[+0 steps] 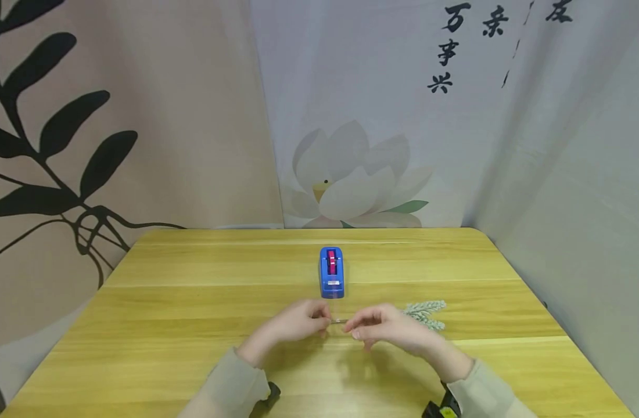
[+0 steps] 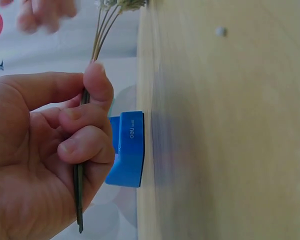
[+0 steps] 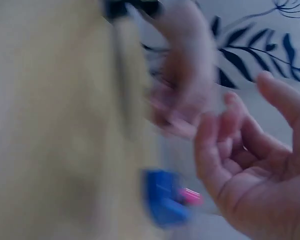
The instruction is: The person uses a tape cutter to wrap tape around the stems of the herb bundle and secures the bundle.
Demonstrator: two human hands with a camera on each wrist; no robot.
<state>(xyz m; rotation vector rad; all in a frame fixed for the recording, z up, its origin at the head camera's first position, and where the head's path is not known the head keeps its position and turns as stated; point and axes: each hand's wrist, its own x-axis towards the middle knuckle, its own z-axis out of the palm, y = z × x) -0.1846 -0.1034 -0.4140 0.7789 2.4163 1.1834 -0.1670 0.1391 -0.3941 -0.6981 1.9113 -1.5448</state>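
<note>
My left hand pinches a thin bunch of stems between thumb and fingers, and their cut ends stick out below the palm in the left wrist view. Pale green leafy sprigs top the bunch at its right end, partly behind my right hand. That hand hovers beside the stems with fingers loosely bent and the thumb apart, nothing gripped between them in the right wrist view. Just beyond both hands stands a blue tape dispenser with a pink-red roll core.
The wooden table runs back to a printed curtain with leaves, a lotus and characters. On the tabletop in the left wrist view lies a small whitish bit. Black wrist mounts sit by the sleeves.
</note>
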